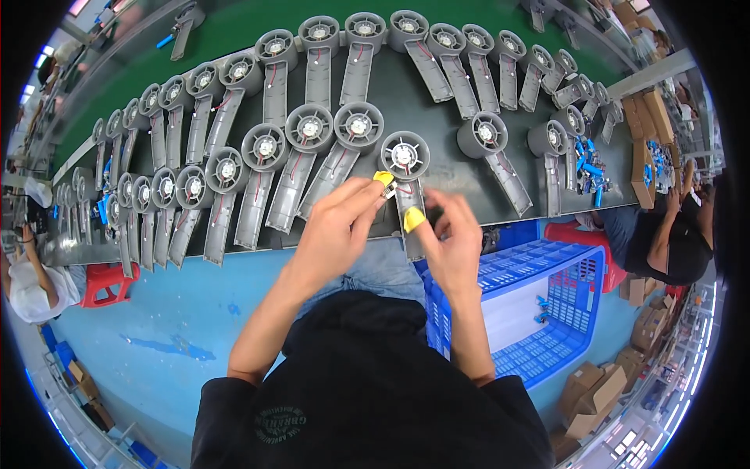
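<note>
A grey hair-dryer-shaped housing lies in front of me, its round fan end away from me and its open handle toward me. Thin red wire shows inside the handle. My left hand, a yellow cover on one fingertip, pinches a small pale part at the left side of the handle, just below the fan. Over the handle's right side is my right hand. Its thumb, also in a yellow cover, is at the handle; the other fingers are bent, apart from the thumb and somewhat blurred.
Rows of similar grey housings cover much of the dark workbench. Blue parts are piled at the right. Below the bench edge stands a blue plastic crate. Red stools and other people sit at both sides.
</note>
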Demonstrator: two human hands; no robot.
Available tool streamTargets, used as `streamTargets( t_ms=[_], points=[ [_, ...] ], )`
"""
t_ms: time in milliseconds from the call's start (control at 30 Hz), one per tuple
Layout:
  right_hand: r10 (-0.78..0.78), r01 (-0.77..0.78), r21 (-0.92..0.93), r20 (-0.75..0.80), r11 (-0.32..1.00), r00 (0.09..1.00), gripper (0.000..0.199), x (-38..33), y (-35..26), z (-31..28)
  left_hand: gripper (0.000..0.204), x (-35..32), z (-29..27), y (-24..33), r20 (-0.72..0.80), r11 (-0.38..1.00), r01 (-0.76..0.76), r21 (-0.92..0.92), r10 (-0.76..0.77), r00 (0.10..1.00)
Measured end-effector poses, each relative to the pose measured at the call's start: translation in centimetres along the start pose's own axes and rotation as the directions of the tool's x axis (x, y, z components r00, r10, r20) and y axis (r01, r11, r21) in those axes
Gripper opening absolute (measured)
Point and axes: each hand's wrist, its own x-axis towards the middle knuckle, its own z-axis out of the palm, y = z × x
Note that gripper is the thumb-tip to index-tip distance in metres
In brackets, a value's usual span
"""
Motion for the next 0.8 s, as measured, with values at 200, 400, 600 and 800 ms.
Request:
streamTargets(
  t_ms=[200, 400, 600, 800],
  points=[
    [0.442, -0.565, 0.507, 0.352, 0.651, 0.825, 0.029, 0.6, -1.6, -2.4, 0.02, 2.3, -1.5, 3.4, 0.01, 0.965, 0.164, -0.205, -0.166, 0.986],
    [-0.057, 0.061, -0.012, 0.208, 0.998, 0.977, 0.034, 19.2, -3.2, -0.6, 0.026, 17.1, -7.7, 1.7, -0.135, 0.993, 0.097, 0.062, -0.088, 0.987],
    [-0.022, 0.002, 0.072, 0.282, 0.997, 0.959, 0.029, 37.5, 2.4, 12.3, 0.022, 30.2, -13.3, -8.9, -0.258, 0.933, 0.13, 0.334, -0.042, 0.965],
    [0.144, -0.018, -0.294, 0.412, 0.956, 0.9, 0.036, 41.7, 4.6, 15.5, 0.024, 30.8, -15.0, -17.3, -0.272, 0.879, 0.161, 0.449, -0.037, 0.961]
  ],
)
